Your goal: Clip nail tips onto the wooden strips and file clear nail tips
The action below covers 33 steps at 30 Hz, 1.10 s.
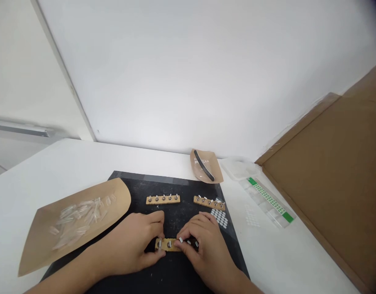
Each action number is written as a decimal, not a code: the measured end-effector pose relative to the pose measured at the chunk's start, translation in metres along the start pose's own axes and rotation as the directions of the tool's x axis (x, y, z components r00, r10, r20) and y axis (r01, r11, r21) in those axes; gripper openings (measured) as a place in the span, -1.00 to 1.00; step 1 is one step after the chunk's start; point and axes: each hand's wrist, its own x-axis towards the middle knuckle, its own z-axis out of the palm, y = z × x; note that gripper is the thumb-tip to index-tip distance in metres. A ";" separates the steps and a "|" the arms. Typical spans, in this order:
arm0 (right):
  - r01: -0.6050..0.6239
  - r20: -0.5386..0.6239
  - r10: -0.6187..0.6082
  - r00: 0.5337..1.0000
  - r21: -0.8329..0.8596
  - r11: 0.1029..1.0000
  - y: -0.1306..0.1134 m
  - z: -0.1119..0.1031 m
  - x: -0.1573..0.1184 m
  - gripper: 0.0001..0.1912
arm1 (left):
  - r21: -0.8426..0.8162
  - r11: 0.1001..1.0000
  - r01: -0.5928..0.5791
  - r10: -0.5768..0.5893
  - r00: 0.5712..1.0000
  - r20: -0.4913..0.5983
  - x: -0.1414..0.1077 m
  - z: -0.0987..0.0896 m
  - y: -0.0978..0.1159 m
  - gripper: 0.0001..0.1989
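The person's left hand (139, 241) curls, thumb and forefinger nearly meeting, around a clear plastic nail-shaped piece (160, 246) at the left end of a short tan strip with upright pegs (165, 245). The right hand (206, 241) is closed in a pinch on that strip, its fingers covering part of it. The strip lies low on a black rectangular mat (133, 194). Beyond are two similar peg strips, one ahead (162, 199), one rightward (209, 203) beside small white ovals (219, 219). Leftward, a brown paper tray (37, 237) holds clear pieces; everything sits on a white worktop (151, 158).
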 end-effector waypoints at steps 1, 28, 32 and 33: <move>0.010 -0.017 -0.010 1.000 0.013 1.000 0.000 0.000 0.000 -0.81 | -0.001 1.000 0.002 -0.002 1.000 -0.003 0.000 0.000 0.000 -0.88; -0.065 0.165 -0.015 0.986 0.472 0.879 -0.011 -0.018 -0.013 -0.81 | -0.191 0.831 -0.523 0.394 0.794 -0.463 -0.008 0.008 0.022 -0.63; -0.204 0.273 0.034 0.961 0.625 0.754 -0.009 -0.014 -0.013 -0.72 | -0.247 0.823 -0.511 0.373 0.815 -0.444 -0.009 0.004 0.021 -0.66; -0.218 0.281 0.037 0.959 0.646 0.731 -0.010 -0.013 -0.013 -0.72 | -0.264 0.816 -0.513 0.371 0.817 -0.442 -0.009 0.003 0.022 -0.66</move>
